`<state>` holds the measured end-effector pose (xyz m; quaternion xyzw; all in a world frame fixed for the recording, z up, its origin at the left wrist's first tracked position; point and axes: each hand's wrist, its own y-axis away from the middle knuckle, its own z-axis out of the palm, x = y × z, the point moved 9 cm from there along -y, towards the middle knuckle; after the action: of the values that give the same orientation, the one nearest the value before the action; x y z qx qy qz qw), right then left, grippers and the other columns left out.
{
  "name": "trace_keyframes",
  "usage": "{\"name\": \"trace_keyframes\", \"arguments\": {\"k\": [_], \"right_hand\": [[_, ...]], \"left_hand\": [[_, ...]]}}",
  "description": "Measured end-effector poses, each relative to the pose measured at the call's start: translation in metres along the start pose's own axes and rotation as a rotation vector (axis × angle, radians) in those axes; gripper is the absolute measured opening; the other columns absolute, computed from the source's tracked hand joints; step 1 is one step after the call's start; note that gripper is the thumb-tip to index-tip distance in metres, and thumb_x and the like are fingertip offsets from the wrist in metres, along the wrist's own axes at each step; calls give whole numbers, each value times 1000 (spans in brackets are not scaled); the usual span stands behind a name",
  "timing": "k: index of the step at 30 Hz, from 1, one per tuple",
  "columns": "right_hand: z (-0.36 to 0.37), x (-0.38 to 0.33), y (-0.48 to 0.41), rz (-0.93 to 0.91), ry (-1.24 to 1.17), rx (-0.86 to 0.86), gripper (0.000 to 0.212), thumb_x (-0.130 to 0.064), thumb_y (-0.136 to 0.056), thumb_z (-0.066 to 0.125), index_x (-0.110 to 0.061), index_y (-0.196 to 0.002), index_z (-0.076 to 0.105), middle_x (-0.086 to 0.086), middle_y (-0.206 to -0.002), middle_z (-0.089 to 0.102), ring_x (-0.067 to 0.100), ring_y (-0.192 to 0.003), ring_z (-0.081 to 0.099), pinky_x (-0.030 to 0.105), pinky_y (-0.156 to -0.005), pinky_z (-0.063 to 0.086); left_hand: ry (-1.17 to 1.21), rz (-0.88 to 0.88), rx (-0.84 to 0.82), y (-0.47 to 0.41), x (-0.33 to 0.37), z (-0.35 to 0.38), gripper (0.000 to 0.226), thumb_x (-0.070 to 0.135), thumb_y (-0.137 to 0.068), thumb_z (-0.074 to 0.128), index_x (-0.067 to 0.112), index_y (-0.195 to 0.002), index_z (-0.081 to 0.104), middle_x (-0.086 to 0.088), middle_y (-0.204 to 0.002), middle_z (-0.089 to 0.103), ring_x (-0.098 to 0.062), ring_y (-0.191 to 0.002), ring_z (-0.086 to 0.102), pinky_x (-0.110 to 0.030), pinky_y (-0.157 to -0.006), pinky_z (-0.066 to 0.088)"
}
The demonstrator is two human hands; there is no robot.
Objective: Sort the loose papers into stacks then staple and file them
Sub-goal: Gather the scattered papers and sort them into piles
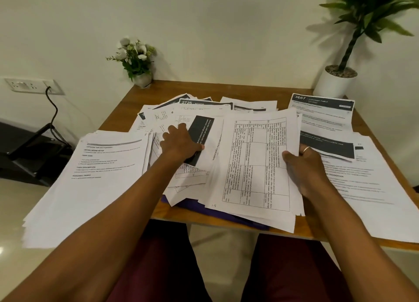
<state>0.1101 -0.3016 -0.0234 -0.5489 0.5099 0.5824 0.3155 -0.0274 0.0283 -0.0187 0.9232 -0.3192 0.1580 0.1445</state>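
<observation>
Loose printed papers (181,111) lie scattered over the middle of a wooden table (226,86). My left hand (181,143) lies flat on a sheet with a black panel (203,129), fingers spread. My right hand (303,165) grips the right edge of a bundle of table-printed sheets (254,163), thumb on top. A neat stack (95,179) sits at the left and overhangs the table edge. Another stack (367,188) lies at the right. A sheet headed 3667 (322,111) lies at the back right. A purple folder (226,215) shows under the papers near the front edge.
A small pot of white flowers (138,61) stands at the table's back left against the wall. A tall green plant in a white pot (337,79) stands at the back right. A wall socket with a black cable (34,85) is at the left.
</observation>
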Motion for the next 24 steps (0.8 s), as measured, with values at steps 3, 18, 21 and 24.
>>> {"name": "trace_keyframes", "arguments": {"k": [3,18,21,24], "right_hand": [[2,-7,2,-13,-70,-27,21,-17,-99,64,-26,-117,69,-11,-103,76,7,-87,75,27,-71,61],[68,-14,19,-16,-104,-190,22,-14,-101,60,-23,-120,67,-5,-111,76,10,-94,74,30,-77,61],[74,-15,21,2,-109,-199,20,-13,-102,59,-27,-114,66,-10,-104,75,8,-88,75,27,-70,61],[80,-17,22,30,-162,-225,21,-12,-103,57,-25,-117,66,-10,-98,77,10,-87,76,29,-67,62]], "left_hand": [[132,11,46,6,5,-7,86,43,-84,81,18,-151,33,-15,-150,45,-37,-136,47,-49,-102,47],[809,90,-273,58,23,5,38,39,-95,69,29,-129,57,14,-114,60,-5,-85,58,-30,-81,48],[1007,-35,-370,61,7,10,27,28,-97,69,25,-123,63,4,-119,73,-20,-93,74,-39,-81,60],[1088,-38,-434,62,-3,6,30,15,-98,66,21,-127,65,-1,-118,76,-27,-101,75,-52,-92,59]]}}
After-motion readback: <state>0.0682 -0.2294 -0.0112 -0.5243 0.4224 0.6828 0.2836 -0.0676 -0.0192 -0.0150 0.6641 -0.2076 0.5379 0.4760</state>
